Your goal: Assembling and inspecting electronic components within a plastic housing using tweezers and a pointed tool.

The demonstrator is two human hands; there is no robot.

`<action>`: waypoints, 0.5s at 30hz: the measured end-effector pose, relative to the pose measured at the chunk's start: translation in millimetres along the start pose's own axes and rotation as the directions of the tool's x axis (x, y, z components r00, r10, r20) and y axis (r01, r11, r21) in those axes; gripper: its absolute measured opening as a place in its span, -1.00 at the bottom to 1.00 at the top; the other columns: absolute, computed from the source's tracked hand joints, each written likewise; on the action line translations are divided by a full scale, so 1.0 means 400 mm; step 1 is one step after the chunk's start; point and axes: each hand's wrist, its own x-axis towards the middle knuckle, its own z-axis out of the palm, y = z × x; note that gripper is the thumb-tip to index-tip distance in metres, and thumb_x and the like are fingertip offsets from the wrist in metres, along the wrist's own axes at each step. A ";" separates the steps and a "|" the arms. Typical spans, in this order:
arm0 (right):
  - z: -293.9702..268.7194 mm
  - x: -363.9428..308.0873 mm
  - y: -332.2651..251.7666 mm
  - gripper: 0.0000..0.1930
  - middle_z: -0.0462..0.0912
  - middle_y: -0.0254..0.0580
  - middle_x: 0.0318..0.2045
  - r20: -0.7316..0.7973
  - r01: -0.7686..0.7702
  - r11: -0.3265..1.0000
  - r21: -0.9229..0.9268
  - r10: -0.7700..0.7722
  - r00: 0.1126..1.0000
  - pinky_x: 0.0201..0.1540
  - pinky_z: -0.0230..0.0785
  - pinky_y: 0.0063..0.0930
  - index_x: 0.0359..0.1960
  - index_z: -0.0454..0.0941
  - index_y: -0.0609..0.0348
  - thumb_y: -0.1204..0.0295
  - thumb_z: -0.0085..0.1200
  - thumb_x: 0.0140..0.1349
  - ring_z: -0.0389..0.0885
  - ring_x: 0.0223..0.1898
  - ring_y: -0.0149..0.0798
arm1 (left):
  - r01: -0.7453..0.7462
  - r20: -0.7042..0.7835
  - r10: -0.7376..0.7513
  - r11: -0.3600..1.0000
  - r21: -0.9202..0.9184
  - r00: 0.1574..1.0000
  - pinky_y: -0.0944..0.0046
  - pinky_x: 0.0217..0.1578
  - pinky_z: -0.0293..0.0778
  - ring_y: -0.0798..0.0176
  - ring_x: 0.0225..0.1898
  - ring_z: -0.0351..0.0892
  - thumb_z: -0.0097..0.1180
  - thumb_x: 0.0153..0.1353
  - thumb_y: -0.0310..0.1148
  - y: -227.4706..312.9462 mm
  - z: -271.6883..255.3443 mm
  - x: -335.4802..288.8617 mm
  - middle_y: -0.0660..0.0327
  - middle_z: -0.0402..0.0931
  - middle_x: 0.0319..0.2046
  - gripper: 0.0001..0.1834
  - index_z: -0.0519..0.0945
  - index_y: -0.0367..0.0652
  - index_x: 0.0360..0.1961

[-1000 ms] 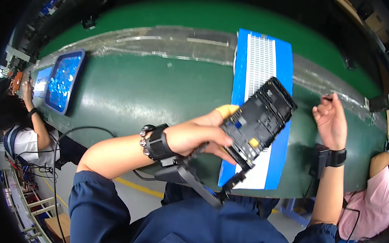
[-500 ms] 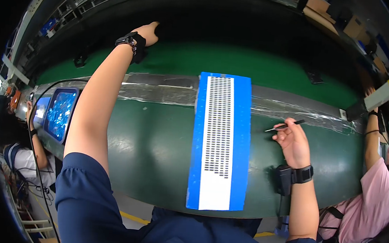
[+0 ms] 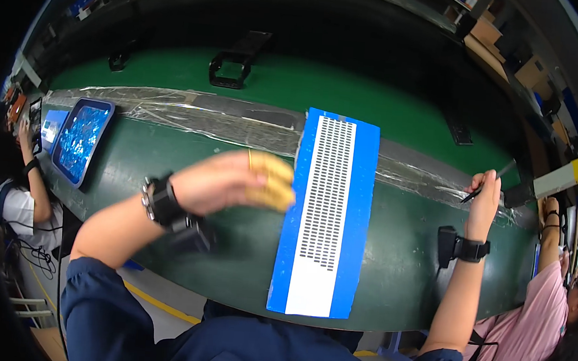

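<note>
Head view: the left hand (image 3: 231, 184), grip too blurred to tell, is returning, leaving a black rectangular-looped device (image 3: 251, 44) released; the right hand (image 3: 483, 202) is pinching a slim black tool (image 3: 505, 170).

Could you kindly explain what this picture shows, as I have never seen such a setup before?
There is no machine working here: these are a person's own two bare hands. The single view comes from a wide fisheye camera worn on the head and looking down, so straight edges bend.

On the green table lies a blue board bearing a white sheet with rows of small dark marks. A tray of shiny blue pieces stands to the left.

The right hand holds a thin dark tool. The left hand, with yellow-covered fingers, is beside the board, too blurred to tell whether it touches it.
</note>
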 end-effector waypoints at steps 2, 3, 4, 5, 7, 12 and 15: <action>0.009 0.074 0.024 -0.70 0.24 -0.35 -0.71 0.126 -0.012 0.875 -0.484 0.083 0.989 -0.51 0.14 -0.50 -0.63 0.19 0.16 0.27 -0.23 0.21 0.23 -0.61 -0.42 | 0.152 0.058 -0.145 0.978 -0.144 0.988 0.24 -0.02 0.27 0.19 -0.04 0.37 -0.23 0.18 -0.38 -0.079 0.001 -0.041 0.05 0.39 -0.12 -0.67 0.28 -0.25 -0.02; 0.007 0.118 0.057 -0.69 0.24 -0.30 -0.73 0.208 0.127 0.762 -0.635 0.010 0.978 -0.54 0.14 -0.46 -0.65 0.17 0.18 0.27 -0.17 0.17 0.23 -0.65 -0.35 | 0.190 0.043 -0.185 0.971 -0.143 0.982 0.23 -0.03 0.28 0.18 -0.04 0.37 -0.25 0.19 -0.37 -0.102 0.014 -0.050 0.04 0.39 -0.12 -0.66 0.28 -0.24 -0.02; 0.005 0.159 0.088 -0.67 0.25 -0.25 -0.75 0.296 0.263 0.605 -0.752 -0.048 0.954 -0.56 0.14 -0.41 -0.67 0.16 0.20 0.28 -0.11 0.12 0.24 -0.68 -0.28 | 0.228 0.035 -0.226 0.963 -0.143 0.974 0.22 -0.03 0.29 0.17 -0.04 0.37 -0.28 0.20 -0.37 -0.120 0.023 -0.047 0.03 0.38 -0.11 -0.66 0.27 -0.24 -0.01; 0.017 0.186 0.094 -0.65 0.33 -0.09 -0.72 0.327 0.299 0.464 -0.834 -0.022 0.945 -0.50 0.17 -0.31 -0.66 0.14 0.23 0.26 -0.03 0.03 0.35 -0.61 -0.08 | 0.241 0.062 -0.233 0.955 -0.175 0.970 0.20 -0.04 0.30 0.13 -0.03 0.37 -0.31 0.21 -0.37 -0.138 0.021 -0.045 0.02 0.37 -0.11 -0.66 0.26 -0.23 0.00; 0.060 0.223 0.095 -0.69 0.49 -0.02 -0.54 0.271 0.241 0.230 -0.943 0.109 0.956 -0.37 0.26 -0.25 -0.58 0.28 0.23 0.23 0.04 -0.07 0.46 -0.40 0.03 | 0.217 0.089 -0.201 0.942 -0.257 0.976 0.18 -0.03 0.28 0.11 -0.03 0.36 -0.30 0.20 -0.36 -0.173 0.004 -0.036 0.00 0.37 -0.11 -0.65 0.25 -0.24 0.00; 0.045 0.354 0.174 -0.55 0.51 0.09 -0.35 0.208 0.168 0.185 -0.968 0.225 0.952 -0.22 0.30 -0.31 -0.44 0.38 0.36 0.16 0.14 -0.17 0.47 -0.23 -0.01 | 0.243 0.201 -0.184 0.914 -0.325 0.962 0.15 -0.02 0.27 0.09 -0.03 0.35 -0.32 0.21 -0.33 -0.185 -0.025 -0.018 -0.02 0.37 -0.12 -0.63 0.23 -0.23 0.02; 0.086 0.356 0.185 -0.50 0.50 0.06 -0.40 0.229 0.173 0.267 -0.948 0.198 0.953 -0.24 0.29 -0.35 -0.46 0.36 0.36 0.10 0.18 -0.20 0.48 -0.29 -0.06 | 0.235 0.175 -0.193 0.933 -0.271 0.966 0.18 -0.02 0.28 0.12 -0.05 0.37 -0.32 0.22 -0.32 -0.179 -0.013 -0.030 -0.01 0.37 -0.13 -0.63 0.23 -0.25 0.02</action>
